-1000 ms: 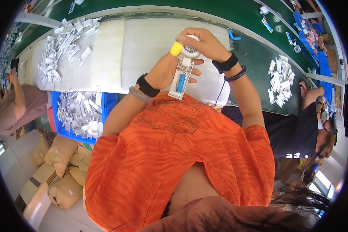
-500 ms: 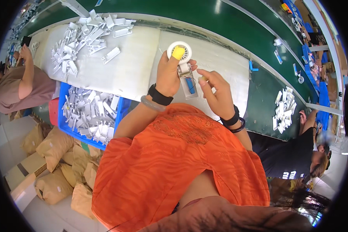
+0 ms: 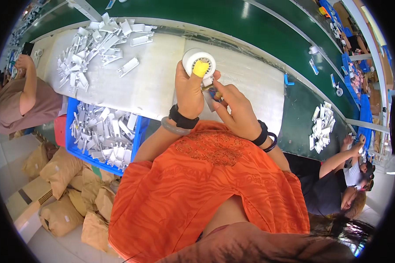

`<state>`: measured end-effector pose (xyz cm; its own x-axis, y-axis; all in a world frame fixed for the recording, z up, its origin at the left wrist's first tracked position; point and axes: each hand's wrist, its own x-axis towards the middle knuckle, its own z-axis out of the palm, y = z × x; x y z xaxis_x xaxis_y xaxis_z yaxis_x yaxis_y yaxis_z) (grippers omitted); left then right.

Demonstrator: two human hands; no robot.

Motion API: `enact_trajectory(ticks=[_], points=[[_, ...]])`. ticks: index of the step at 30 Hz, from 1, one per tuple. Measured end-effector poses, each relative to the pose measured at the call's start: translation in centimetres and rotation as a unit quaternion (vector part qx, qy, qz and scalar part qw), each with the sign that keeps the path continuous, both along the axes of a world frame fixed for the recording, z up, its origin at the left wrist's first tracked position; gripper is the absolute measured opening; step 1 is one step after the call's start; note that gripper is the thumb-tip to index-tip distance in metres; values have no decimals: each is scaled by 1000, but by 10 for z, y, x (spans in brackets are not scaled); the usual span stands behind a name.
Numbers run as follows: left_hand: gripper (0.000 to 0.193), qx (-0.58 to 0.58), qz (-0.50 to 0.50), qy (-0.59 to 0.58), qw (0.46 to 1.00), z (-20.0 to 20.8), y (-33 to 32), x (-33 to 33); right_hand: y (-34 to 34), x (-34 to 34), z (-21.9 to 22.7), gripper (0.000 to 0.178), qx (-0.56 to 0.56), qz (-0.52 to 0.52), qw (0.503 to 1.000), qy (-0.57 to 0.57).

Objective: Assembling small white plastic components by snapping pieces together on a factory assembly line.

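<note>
Over the table my left hand (image 3: 189, 97) grips a small white handheld fan (image 3: 210, 58) by its round head. A yellow cover (image 3: 200, 69) wraps the left thumb, which presses on the fan's grille. At the fan's neck and open handle, my right hand (image 3: 238, 113) is closed, with thumb and fingers pinched on the parts there. These fingers hide most of the handle's inside, so any small piece between them cannot be made out.
White plastic shells (image 3: 90, 48) lie heaped on the table's left. A blue crate (image 3: 140, 131) of similar shells stands at my left. More white parts (image 3: 322, 127) lie at the right, near a small blue piece (image 3: 288, 79). Co-workers sit on both sides; paper sacks (image 3: 61, 166) lie lower left.
My right hand has moved left and up onto the fan's neck and handle. The fan has tilted, so its handle now shows less. The co-worker at the right has raised their arms.
</note>
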<state>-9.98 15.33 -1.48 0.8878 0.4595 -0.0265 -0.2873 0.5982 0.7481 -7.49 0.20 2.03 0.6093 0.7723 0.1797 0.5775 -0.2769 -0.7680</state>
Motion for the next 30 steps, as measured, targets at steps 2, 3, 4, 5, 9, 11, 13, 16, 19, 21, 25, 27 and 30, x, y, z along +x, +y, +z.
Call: enact_trajectory(ticks=[2, 3, 4, 5, 9, 11, 13, 16, 19, 21, 25, 27, 30], points=[[31, 19, 13, 1, 1000, 3, 0, -2, 2, -1, 1, 53, -16, 0, 1000, -4], [31, 20, 13, 2, 1000, 4, 0, -3, 2, -1, 0, 53, -14, 0, 1000, -4], [31, 35, 20, 2, 999, 4, 0, -4, 2, 0, 0, 52, 2, 4, 999, 37], [30, 48, 26, 2, 998, 4, -1, -5, 1, 0, -1, 51, 18, 8, 997, 77], [30, 74, 55, -15, 996, 8, -1, -9, 3, 1, -7, 54, 62, 32, 988, 137], [31, 115, 74, 5, 991, 12, -3, -12, 2, -1, -7, 58, 58, 31, 962, 266], [31, 121, 83, -4, 989, 10, -2, -13, 2, -2, -12, 57, 84, 44, 951, 296], [31, 132, 94, -4, 987, 8, 0, -14, 4, -3, -4, 55, 102, 56, 929, 352], [32, 113, 65, 2, 992, 6, 9, -16, 5, 2, -3, 52, 91, 61, 914, 391], [33, 92, 44, -7, 995, 5, 13, -19, 6, 8, -2, 50, 86, 77, 909, 400], [35, -7, 84, -13, 996, -4, 24, -21, 11, 35, -8, 40, 131, -5, 911, 392], [35, -39, 101, -8, 994, -9, 32, -29, 18, 48, -18, 30, 121, -67, 933, 332], [34, -59, 135, 27, 989, -19, 50, -44, 34, 67, -42, 29, 23, -34, 948, 316]])
